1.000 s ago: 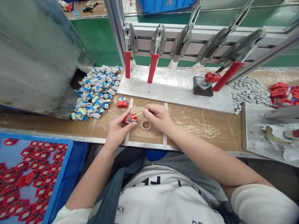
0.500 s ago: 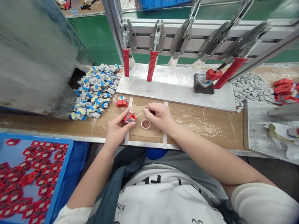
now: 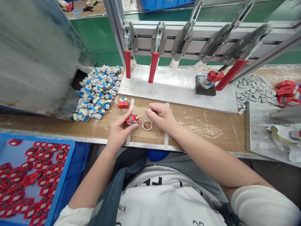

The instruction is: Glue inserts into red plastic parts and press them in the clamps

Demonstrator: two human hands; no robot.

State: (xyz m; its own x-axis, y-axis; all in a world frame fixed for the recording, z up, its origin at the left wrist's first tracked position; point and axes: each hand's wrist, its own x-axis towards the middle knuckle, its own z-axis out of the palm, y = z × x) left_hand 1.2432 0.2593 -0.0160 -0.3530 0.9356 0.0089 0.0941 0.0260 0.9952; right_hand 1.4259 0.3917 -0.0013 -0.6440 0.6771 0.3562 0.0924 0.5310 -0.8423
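Observation:
Between its thumb and fingers, my left hand [image 3: 119, 131] grips a small red part [image 3: 132, 120] with a grey band. My right hand [image 3: 162, 116] pinches a thin wooden stick [image 3: 141, 115], whose tip reaches the right end of that part. Just below the stick, a small round dish [image 3: 147, 125] of reddish-brown liquid rests on the cardboard. Another red part [image 3: 123, 103], with a blue, yellow and white piece at its top, lies behind my left hand.
Grey and blue pieces [image 3: 96, 91] are heaped at left. A blue tray [image 3: 71, 157] holds red parts. Toggle clamps with red handles [image 3: 154, 67] hang over a metal plate [image 3: 178, 84]; one presses a red part on a black block [image 3: 205, 91]. Grey chips [image 3: 255, 91] lie at right.
The whole view has shifted very slightly. My left hand and the red part sit a touch further right, with the stick's tip still at the part.

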